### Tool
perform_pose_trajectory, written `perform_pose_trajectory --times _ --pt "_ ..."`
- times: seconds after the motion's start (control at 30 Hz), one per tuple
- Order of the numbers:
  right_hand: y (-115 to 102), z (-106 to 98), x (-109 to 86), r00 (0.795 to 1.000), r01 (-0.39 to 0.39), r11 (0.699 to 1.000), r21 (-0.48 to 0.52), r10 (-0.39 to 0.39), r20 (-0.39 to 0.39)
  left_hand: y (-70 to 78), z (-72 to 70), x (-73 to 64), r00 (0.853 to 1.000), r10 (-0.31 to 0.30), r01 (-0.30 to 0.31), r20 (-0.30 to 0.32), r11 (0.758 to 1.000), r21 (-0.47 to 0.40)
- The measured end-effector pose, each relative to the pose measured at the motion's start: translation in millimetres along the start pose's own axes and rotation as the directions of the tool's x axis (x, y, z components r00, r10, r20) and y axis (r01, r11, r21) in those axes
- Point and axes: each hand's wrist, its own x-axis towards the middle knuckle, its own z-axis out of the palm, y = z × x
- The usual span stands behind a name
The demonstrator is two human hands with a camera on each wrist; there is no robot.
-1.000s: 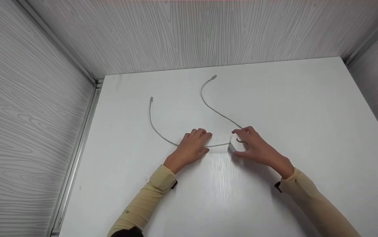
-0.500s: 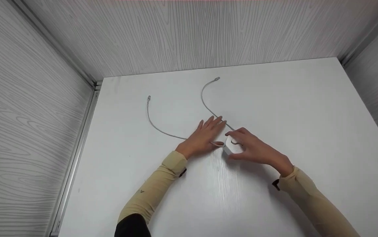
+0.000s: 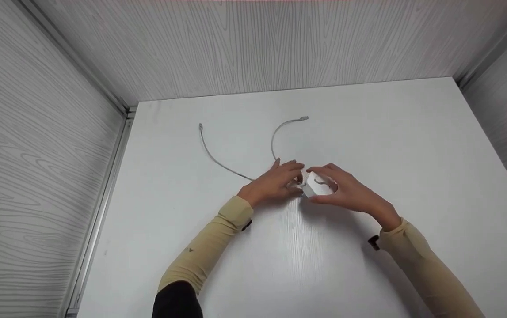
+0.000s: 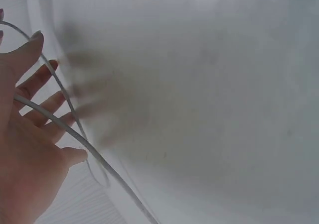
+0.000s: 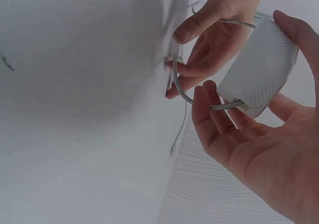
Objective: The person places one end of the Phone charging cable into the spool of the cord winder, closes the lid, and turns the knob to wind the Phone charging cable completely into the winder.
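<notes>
A small white box point(image 3: 316, 186), angular and textured in the right wrist view, is held off the table between the thumb and fingers of my right hand point(image 3: 351, 189). Thin grey cable point(image 3: 225, 167) comes out of it. Close to the box's left side is my left hand point(image 3: 272, 181), fingers loosely bent. In the left wrist view the cable point(image 4: 101, 157) runs across the left palm, with thumb and fingers apart. One cable end with a plug point(image 3: 200, 126) lies to the far left; another plug point(image 3: 304, 118) lies behind the hands. The cable between hand and box is partly hidden.
The white tabletop point(image 3: 403, 145) runs back to a grey wood-grain panel point(image 3: 253, 48). Another wood-grain panel point(image 3: 36, 154) stands at the left, with a metal rail point(image 3: 103, 207) along its foot. A third panel closes the right side.
My left hand has moved right to the box, its fingers bending more. My right hand has raised the box a little. The rear plug has slid right and nearer, its cable curving more.
</notes>
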Motion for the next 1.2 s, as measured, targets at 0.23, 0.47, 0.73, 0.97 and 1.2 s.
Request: perform_pose_trajectory --times 0.23,0.47,0.73,0.97,1.2 --pt "4.7 -5.0 3.5 0.994 -0.083 0.996 0.026 0.084 -0.064 -1.8 -1.6 -6.6 0.998 0.052 -0.051 -0.027 0.999 0.015" --pt "13.1 -11.5 7.3 0.982 -0.172 0.985 0.031 0.174 -0.079 0.2 -10.1 -15.5 0.999 0.032 -0.033 -0.029 0.999 -0.031" --pt "21.6 -29.7 11.1 0.963 -0.247 0.965 0.090 0.255 -0.085 -13.6 -21.8 -29.1 0.999 -0.042 0.046 0.024 0.979 -0.199" --pt "33.7 -47.2 8.9 0.942 -0.301 0.942 0.150 0.318 -0.109 -32.7 -34.7 -47.0 0.996 -0.082 0.090 0.037 0.931 -0.354" --pt "44.0 -58.1 6.9 0.916 -0.357 0.916 0.183 0.382 -0.123 -44.7 -48.3 -59.8 0.993 -0.111 0.114 0.032 0.899 -0.422"
